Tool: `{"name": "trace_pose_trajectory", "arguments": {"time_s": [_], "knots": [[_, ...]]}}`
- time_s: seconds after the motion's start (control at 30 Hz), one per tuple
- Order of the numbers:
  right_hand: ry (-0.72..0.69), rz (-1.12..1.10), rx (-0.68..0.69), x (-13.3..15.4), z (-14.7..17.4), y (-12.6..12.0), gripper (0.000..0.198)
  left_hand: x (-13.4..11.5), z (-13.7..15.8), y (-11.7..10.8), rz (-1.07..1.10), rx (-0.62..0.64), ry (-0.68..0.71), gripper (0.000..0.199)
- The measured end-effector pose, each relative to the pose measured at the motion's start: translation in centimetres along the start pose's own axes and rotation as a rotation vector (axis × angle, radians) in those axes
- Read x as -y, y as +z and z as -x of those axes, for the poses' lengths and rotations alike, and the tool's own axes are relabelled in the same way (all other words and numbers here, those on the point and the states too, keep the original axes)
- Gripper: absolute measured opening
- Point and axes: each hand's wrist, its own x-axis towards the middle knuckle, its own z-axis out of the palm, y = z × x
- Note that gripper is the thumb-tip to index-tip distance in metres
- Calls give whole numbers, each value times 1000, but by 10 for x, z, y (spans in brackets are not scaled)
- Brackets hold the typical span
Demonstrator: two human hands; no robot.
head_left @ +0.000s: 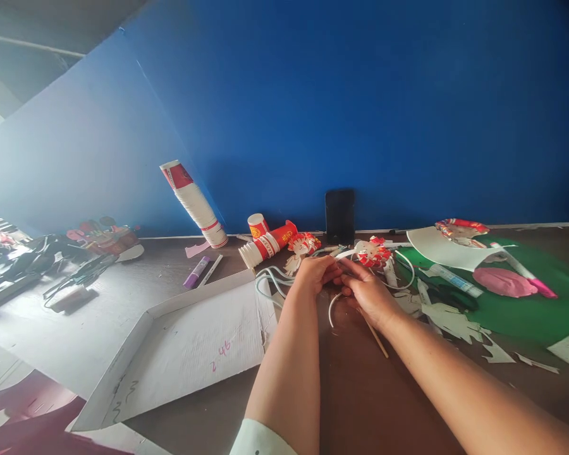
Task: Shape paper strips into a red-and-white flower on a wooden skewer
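Both my hands meet over the dark table. My left hand (317, 273) is closed in a pinch, its fingertips touching those of my right hand (366, 292), also closed. Between them runs a thin white cord (332, 309), which curls out below the fingers and loops at the right; the exact grip is hidden. A wooden stick (375, 335) slants out from under my right hand; whether I hold it I cannot tell. Just beyond the fingers are a red-and-white paper flower (373, 251) and another such flower (303, 245) at the left.
A shallow white box lid (189, 354) lies left. Stacked paper cups (196, 205) lean against the blue wall (384, 114), near a black phone (340, 217). Right are green sheet (516, 322), black-handled scissors (450, 296), a glue tube (458, 280), a pink marker (526, 272) and paper scraps (455, 321).
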Motion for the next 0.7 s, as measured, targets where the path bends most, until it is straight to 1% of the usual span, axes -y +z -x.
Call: {"name": "trace_pose_trajectory", "arguments": {"time_s": [0.17,0.37,0.5,0.6,0.7], "knots": [[3,29,-19,1,1,0,57,0,0,-1,15,12,-6,18],[5,-2,-7,-2,-1,-1,55,-2,0,-2,25,7,-2,17],[1,18,-27,-3,-1,0,55,-4,2,0,-36,-8,7,18],[-30,40,-34,-3,-2,1,55,-4,3,2,-93,-24,7,20],[-51,45,-24,-2,-2,1,55,-4,1,2,-86,-21,-3,20]]}}
